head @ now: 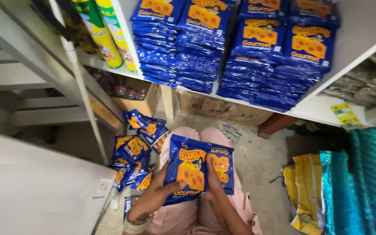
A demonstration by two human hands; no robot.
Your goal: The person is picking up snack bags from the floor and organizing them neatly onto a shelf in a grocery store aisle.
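Gripping glossy, crinkly blue snack packets, left hand, seemingly right hand.

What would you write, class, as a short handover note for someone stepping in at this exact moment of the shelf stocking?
Left hand and right hand together hold a bunch of blue snack packets over the lap.
Done: four tall stacks of the same packets lie on the white shelf.
Left: loose packets on the floor, to the left of the knees, are not yet shelved.
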